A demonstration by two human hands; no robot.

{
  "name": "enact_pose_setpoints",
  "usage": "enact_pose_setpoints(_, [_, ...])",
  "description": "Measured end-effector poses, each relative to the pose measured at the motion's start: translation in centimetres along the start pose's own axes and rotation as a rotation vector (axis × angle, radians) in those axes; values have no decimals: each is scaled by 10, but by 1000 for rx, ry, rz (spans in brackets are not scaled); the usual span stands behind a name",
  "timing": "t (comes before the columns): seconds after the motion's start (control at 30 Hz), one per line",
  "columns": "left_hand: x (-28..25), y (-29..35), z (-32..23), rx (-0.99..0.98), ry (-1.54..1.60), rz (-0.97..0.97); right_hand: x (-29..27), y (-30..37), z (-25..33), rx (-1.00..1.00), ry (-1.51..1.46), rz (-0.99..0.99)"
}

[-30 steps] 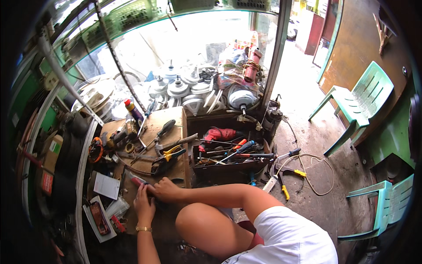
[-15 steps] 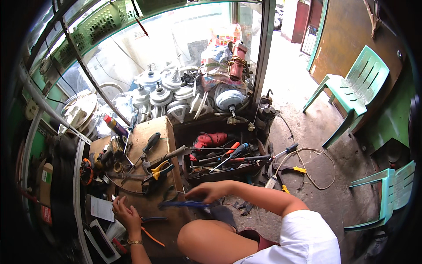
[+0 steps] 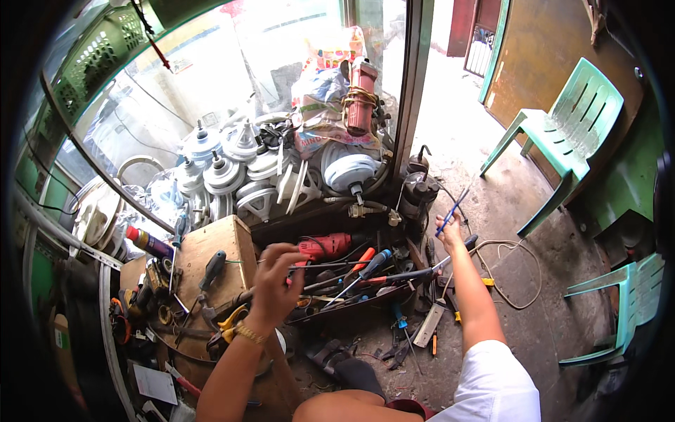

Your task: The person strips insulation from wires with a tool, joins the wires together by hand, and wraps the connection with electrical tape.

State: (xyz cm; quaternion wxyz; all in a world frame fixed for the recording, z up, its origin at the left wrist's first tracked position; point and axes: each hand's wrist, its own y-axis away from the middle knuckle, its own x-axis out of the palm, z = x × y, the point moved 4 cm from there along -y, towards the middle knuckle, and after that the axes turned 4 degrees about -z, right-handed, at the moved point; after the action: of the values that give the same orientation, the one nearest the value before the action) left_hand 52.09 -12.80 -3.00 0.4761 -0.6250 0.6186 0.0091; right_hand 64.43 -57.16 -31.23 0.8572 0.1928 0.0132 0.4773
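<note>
My right hand (image 3: 451,233) is stretched out over the floor on the right, its fingers closed round a slim blue tool (image 3: 455,209) whose exact kind is too small to tell. My left hand (image 3: 278,278) is raised in front of the toolbox (image 3: 351,301), fingers bent and apart, with nothing visible in it. Behind it in the box lie a red power drill (image 3: 327,246), a blue-handled screwdriver (image 3: 376,264) and other long tools. Beside my left wrist, yellow-handled pliers (image 3: 232,322) rest on the workbench, partly hidden by my forearm.
A wooden box (image 3: 218,246) stands on the bench, with a dark-handled screwdriver (image 3: 211,271) against it. White washing-machine-like parts (image 3: 223,174) pile up behind. An extension socket (image 3: 430,323) and coiled cord (image 3: 538,278) lie on the floor. Green plastic chairs (image 3: 573,141) stand at right.
My right hand has swung outward from above the bench edge to the right, carrying the blue tool. My left hand has risen off the bench toward the toolbox. The view has shifted.
</note>
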Motion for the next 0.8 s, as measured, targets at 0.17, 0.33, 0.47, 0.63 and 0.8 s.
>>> enact_pose_setpoints(0.17, [99,-25,11,-136,309,169,1,-33,-21,-230,203,-63])
enact_pose_setpoints(0.33, [180,13,37,-459,438,237,46,35,1,157,-183,114])
enact_pose_setpoints(0.47, [267,35,29,-375,347,327,47,51,9,255,-328,-25])
enact_pose_setpoints(0.63, [333,30,40,-733,1021,378,110,102,19,452,-575,153])
enact_pose_setpoints(0.8, [328,25,46,-962,1220,360,101,96,35,288,-330,434])
